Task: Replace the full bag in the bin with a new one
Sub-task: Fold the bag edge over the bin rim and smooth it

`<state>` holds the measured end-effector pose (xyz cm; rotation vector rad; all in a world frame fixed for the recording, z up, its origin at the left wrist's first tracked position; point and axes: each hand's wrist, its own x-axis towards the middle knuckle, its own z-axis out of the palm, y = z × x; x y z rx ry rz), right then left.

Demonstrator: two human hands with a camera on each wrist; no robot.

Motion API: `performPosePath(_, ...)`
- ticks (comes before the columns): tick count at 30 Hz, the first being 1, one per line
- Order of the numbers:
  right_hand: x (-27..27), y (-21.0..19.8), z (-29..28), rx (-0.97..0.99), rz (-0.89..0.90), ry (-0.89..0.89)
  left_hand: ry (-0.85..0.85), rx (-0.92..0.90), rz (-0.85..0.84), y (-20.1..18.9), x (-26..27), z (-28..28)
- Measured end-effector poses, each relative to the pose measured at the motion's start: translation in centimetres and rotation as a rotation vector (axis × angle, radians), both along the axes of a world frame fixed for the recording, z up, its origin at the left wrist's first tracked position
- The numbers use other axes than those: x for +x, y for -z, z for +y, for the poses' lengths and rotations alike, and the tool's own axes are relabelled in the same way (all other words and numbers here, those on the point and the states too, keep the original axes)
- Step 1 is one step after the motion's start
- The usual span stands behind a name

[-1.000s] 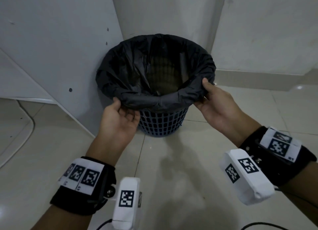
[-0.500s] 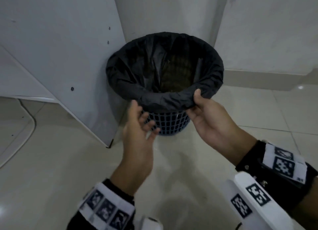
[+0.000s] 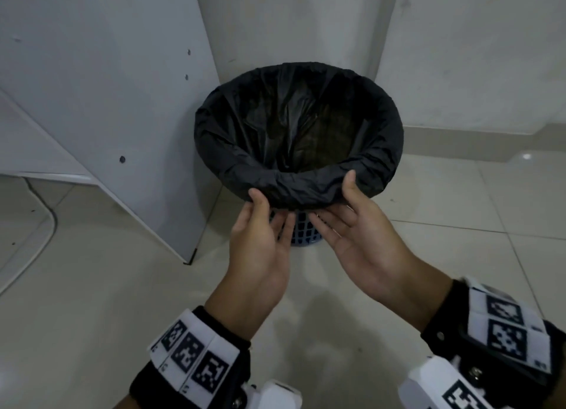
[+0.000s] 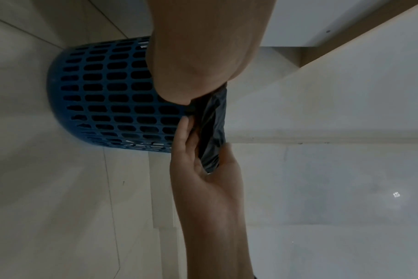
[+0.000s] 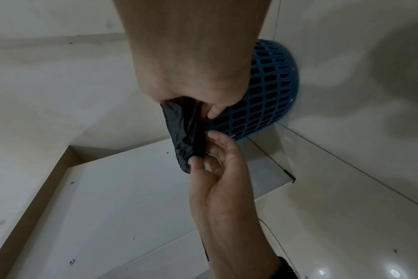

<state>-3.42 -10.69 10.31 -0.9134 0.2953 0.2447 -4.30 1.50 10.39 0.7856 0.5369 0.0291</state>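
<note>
A blue lattice bin (image 3: 303,235) stands in the wall corner. A black bag (image 3: 294,124) lines it, with its edge folded down over the rim. Both hands are at the near side of the rim, close together. My left hand (image 3: 269,208) has its thumb on the outside of the fold and its fingers tucked under it. The right wrist view shows that left hand (image 5: 203,149) pinching the bag's edge (image 5: 179,143). My right hand (image 3: 333,199) holds the fold the same way, thumb on top. In the left wrist view, the right hand (image 4: 207,143) has the bag (image 4: 215,117) between thumb and fingers.
A white board (image 3: 107,102) leans against the wall just left of the bin, its bottom corner on the floor. A cable (image 3: 46,212) runs over the tiled floor at far left. Walls close in behind the bin.
My left hand let go of the rim's left side, swung across and took the near edge. My right hand slid from the right side to the front, beside it.
</note>
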Motion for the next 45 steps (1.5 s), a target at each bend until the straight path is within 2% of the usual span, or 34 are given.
performPosePath(9, 1.4, 0.8, -1.3, 0.092, 0.042, 0.116, 0.054, -0.152, 0.023, 0.0, 1.8, 0.6)
performPosePath(19, 1.9, 0.6, -2.5, 0.172, 0.092, 0.174, 0.012, -0.258, 0.000, -0.5, 2.3, 1.2)
performPosePath(25, 2.5, 1.2, -2.8, 0.103, 0.050, 0.128, 0.012, -0.264, -0.009, -0.5, 2.4, 0.8)
performPosePath(38, 4.0, 0.9, -4.6, 0.282, 0.082, 0.169, -0.014, -0.290, -0.014, -0.1, 2.8, 1.0)
performPosePath(45, 4.0, 0.2, -4.6, 0.249, 0.040, 0.189, -0.021, -0.284, -0.016, -0.2, 2.7, 0.7)
